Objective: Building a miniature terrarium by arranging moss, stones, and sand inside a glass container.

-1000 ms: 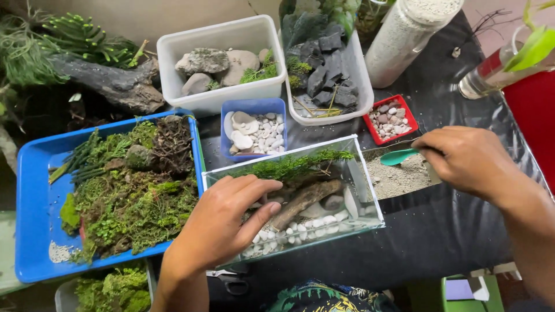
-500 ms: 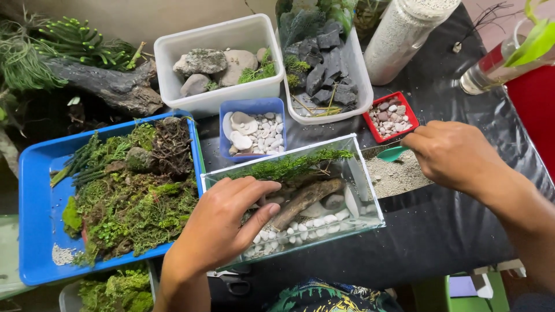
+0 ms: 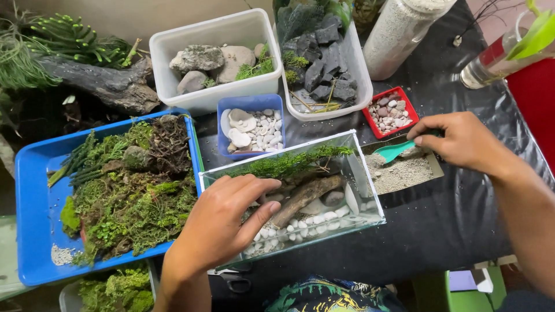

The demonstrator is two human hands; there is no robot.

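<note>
A small glass tank [image 3: 370, 190] sits on the dark table, holding driftwood [image 3: 303, 196], green moss and white pebbles [image 3: 315, 219]. My left hand [image 3: 222, 222] rests over the tank's near left side, fingers together, thumb by the pebbles. My right hand [image 3: 462, 141] is to the right of the tank and grips a teal scoop [image 3: 393, 151]. The scoop's blade lies on pale sand in a flat tray [image 3: 399, 170].
A blue tray of moss and twigs [image 3: 34, 231] lies left. Behind the tank stand a blue box of white stones [image 3: 251, 130], a red box of pebbles [image 3: 390, 111], white tubs of grey rocks [image 3: 214, 63] and dark slate [image 3: 324, 63], a sand jar [image 3: 399, 32] and a glass jar [image 3: 491, 58].
My right hand has drawn back right and lowered the scoop onto the sand tray. My left hand has stayed on the tank.
</note>
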